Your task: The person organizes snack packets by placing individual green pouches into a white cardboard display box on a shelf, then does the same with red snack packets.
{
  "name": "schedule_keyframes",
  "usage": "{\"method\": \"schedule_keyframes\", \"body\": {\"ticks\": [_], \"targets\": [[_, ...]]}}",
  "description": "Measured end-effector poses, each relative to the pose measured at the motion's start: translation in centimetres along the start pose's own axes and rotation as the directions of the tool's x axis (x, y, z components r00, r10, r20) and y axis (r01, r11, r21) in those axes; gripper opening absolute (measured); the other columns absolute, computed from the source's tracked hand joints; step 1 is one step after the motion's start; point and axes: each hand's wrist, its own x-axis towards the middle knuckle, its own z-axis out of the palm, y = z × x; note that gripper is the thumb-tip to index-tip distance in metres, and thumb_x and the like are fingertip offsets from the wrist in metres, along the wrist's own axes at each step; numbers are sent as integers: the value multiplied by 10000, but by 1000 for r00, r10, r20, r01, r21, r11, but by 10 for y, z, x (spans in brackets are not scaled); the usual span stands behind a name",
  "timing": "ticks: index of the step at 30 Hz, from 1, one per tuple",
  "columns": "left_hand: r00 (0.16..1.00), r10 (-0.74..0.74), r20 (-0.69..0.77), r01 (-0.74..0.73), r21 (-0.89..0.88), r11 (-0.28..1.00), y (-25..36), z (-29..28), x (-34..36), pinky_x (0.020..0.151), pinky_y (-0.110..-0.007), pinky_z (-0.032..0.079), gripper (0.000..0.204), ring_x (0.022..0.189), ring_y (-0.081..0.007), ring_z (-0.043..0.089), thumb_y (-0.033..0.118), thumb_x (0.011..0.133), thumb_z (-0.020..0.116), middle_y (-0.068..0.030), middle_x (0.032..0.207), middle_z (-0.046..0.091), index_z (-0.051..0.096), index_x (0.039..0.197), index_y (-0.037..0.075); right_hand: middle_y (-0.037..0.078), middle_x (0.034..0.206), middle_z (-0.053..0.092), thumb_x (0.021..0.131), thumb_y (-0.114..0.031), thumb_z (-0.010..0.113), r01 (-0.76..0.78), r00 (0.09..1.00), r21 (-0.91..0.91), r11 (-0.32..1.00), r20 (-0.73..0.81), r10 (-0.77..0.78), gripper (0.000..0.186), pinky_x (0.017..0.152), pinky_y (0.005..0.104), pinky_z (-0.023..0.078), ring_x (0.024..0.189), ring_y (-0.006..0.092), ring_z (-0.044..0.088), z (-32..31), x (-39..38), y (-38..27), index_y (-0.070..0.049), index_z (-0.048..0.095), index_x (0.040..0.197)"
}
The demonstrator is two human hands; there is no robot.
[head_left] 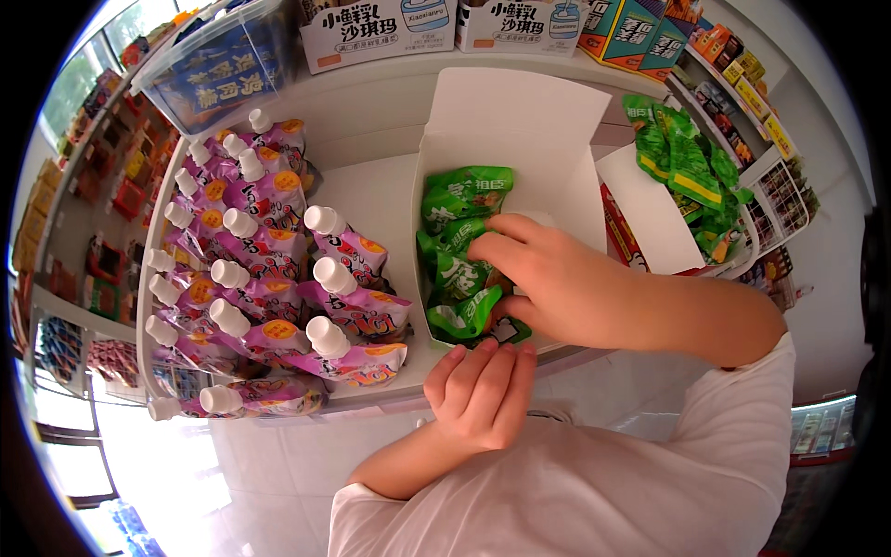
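An open white cardboard box (pixel 509 119) stands on the shelf with its lid raised at the back. Several shiny green snack packets (pixel 469 190) lie in a column along its left side. My right hand (pixel 566 278) reaches into the box from the right. Its bent fingers and thumb close around a green packet near the front, partly hiding it. At the box's front edge is my left hand (pixel 483 395), with curled fingers held together and fingertips against that edge.
Rows of purple spouted pouches (pixel 269 241) with white caps fill the shelf's left side. More green packets (pixel 687 162) spill over a second white box (pixel 640 204) at right. A clear plastic tub (pixel 218 70) and display cartons (pixel 376 32) line the back.
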Motion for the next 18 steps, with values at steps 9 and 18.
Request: {"method": "schedule_keyframes", "body": {"ticks": [9,18], "targets": [[999,-3,-36,5,70,998,4,11,2,914,-404,457,186,922,-222,687,94,774,844,-27,971,731,801,955,95,196,1265,642,860,142,595,-287,957,515,807,198,214,594,894,448,550,1155,345,679,-2,1,5,-24,430,1406],[996,-22,-91,31,97,995,8,18,-2,945,-409,461,173,942,-223,684,77,797,815,-24,975,743,815,967,107,228,1463,558,884,102,508,-391,920,664,638,288,264,914,1112,382,477,1343,292,599,-19,-9,-11,-52,151,1711]]}}
